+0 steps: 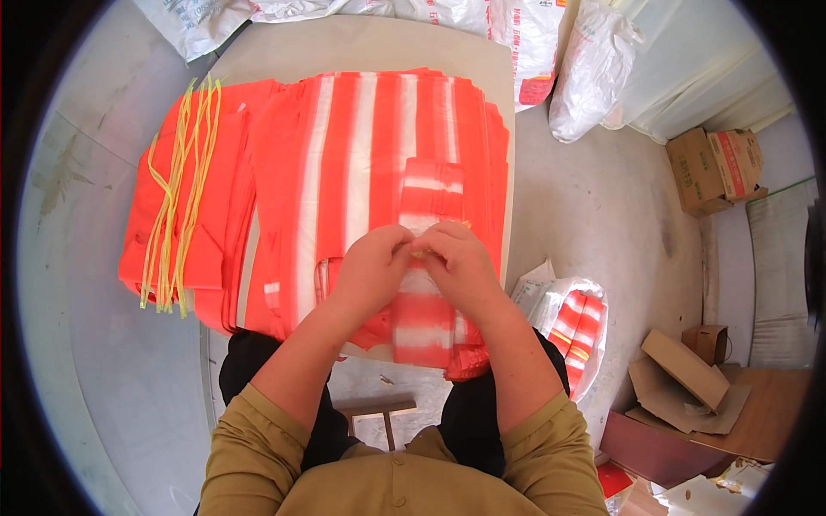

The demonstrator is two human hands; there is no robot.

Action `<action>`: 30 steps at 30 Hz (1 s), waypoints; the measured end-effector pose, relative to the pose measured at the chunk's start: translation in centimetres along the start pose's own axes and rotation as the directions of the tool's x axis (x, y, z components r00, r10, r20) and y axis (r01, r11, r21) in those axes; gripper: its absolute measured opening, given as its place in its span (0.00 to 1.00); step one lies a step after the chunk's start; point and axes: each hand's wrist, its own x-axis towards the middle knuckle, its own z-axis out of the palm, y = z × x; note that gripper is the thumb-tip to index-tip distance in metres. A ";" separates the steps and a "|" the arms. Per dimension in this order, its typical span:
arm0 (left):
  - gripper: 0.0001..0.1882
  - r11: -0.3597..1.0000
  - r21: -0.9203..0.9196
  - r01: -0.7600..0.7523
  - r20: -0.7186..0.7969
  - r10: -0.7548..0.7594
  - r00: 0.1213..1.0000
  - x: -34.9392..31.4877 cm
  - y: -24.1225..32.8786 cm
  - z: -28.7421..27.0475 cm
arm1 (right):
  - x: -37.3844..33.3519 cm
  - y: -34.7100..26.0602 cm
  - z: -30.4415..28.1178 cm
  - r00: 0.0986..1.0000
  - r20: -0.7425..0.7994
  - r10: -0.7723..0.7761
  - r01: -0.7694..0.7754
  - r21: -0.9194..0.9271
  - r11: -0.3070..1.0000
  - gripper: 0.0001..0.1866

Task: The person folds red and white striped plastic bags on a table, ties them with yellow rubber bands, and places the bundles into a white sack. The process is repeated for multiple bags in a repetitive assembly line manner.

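Note:
A narrow folded bundle of red-and-white striped plastic bags (423, 322) lies lengthwise on a wide stack of striped plastic bags (357, 129). Over the bundle's middle, my left hand (376, 261) and my right hand (459, 262) meet with fingertips pinched close together. A bit of yellow tie shows between and beside the fingertips; most of it is hidden by the hands. Several long yellow ties (183, 198) lie loose across plain red folded plastic (222, 189) at the left of the stack.
A beige tabletop (370, 41) carries the stack. Right of my knee, an open white sack (600, 348) holds striped bundles. White sacks (594, 69) stand at the far side. Cardboard boxes (710, 172) sit at the right wall, with an opened carton (688, 383) lower right.

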 end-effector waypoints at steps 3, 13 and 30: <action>0.05 0.998 0.042 -0.037 -0.027 0.038 0.999 -0.1 -0.1 0.0 | -0.2 -0.1 0.3 0.998 -0.056 -0.025 0.024 -0.025 0.999 0.09; 0.04 0.851 0.521 -0.067 -0.129 0.156 0.979 0.8 -0.3 -0.8 | -1.2 -0.5 -1.6 0.998 0.067 0.003 0.012 -0.233 0.973 0.07; 0.13 0.978 0.193 -0.073 0.020 0.070 0.997 -3.0 0.9 -1.5 | -1.7 0.0 -2.9 0.843 0.060 0.535 -0.510 -0.231 0.829 0.26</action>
